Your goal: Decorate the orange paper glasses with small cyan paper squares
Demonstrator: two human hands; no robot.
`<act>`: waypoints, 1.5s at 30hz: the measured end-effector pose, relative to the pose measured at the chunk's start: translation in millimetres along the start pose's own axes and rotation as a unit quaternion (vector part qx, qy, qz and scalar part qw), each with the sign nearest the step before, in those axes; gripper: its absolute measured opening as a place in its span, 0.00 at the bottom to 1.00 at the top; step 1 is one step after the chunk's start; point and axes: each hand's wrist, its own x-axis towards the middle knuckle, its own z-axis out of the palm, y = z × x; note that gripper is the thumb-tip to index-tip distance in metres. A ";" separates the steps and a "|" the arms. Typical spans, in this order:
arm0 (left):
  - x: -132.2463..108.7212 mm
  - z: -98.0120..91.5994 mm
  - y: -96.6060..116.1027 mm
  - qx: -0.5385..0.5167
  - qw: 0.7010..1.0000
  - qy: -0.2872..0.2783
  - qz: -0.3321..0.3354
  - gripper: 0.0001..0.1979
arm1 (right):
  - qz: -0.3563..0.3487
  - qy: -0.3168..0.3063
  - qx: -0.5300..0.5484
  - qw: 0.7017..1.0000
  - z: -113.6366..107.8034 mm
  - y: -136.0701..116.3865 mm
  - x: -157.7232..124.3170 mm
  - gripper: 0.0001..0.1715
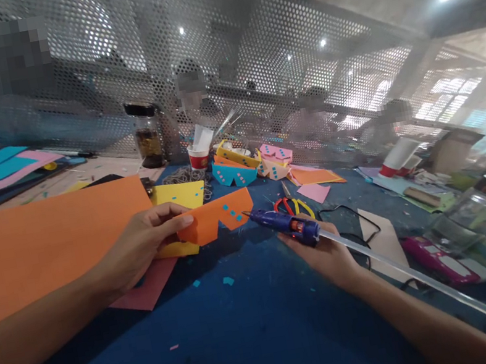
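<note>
Pinched between the thumb and fingers of my left hand [145, 240] is an orange paper cutout [203, 221] with a notch in its lower edge and several small blue squares on its right part. My right hand [326, 255] is closed around a blue glue gun [278, 223], whose nozzle points left and meets or nearly meets the cutout's right end. A long clear glue stick [409, 269] runs out of the gun's back. Beneath my left hand lie a large orange sheet [48, 248], a yellow sheet [179, 194] and a reddish paper piece [145, 293].
Finished-looking notched paper cutouts [235, 174] stand behind, near a red-and-white cup [199, 155] and a lidded jar [147, 136]. Red-and-yellow-handled scissors [294, 205] lie past the glue gun. A black cord [346, 208], a magenta case [440, 260] and a clear container [469, 211] are at right.
</note>
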 end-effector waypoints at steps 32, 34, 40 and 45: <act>-2.7 16.7 2.7 0.423 0.871 0.060 0.244 0.21 | 0.034 -0.053 -0.380 0.923 -14.0 -9.3 3.1 0.26; -3.2 16.9 2.1 0.428 0.867 0.065 0.247 0.19 | 0.032 -0.065 -0.387 0.919 -13.6 -10.0 -2.8 0.27; -1.0 14.1 -3.8 0.452 0.845 0.093 0.271 0.20 | 0.012 -0.104 -0.393 0.913 -7.3 -11.3 -13.1 0.29; -0.3 12.2 -5.7 0.480 0.823 0.119 0.280 0.18 | 0.016 -0.102 -0.403 0.909 -4.9 -7.8 -8.5 0.28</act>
